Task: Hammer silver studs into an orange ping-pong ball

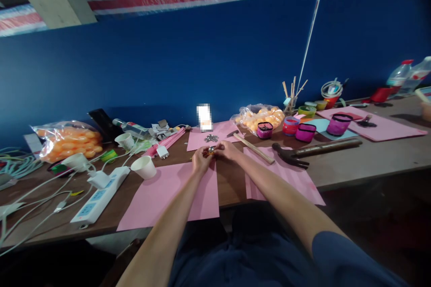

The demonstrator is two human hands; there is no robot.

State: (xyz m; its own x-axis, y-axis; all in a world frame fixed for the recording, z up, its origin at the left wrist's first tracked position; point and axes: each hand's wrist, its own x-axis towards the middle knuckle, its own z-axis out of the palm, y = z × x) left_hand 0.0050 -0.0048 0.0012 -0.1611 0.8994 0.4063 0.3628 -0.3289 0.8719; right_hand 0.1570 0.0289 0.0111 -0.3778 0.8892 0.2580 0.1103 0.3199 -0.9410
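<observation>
Between my two hands is a small shiny silver piece [211, 149] with a bit of orange under it; its exact kind is too small to tell. My left hand [201, 160] pinches it from the left, and the fingers of my right hand [226, 150] close on it from the right. Just beyond lies a pile of small silver metal pieces [211, 137] on a pink sheet [195, 141]. Another pink sheet [164, 193] lies under my left forearm. Right of my hands rests a small hammer with a wooden handle [256, 149].
A claw hammer [292, 156] lies at right, beyond my right forearm. Purple containers [305, 133] and a bag of orange balls [257, 117] stand behind it. At left are a paper cup [143, 168], a power strip [101, 197], loose cables and another ball bag [69, 141].
</observation>
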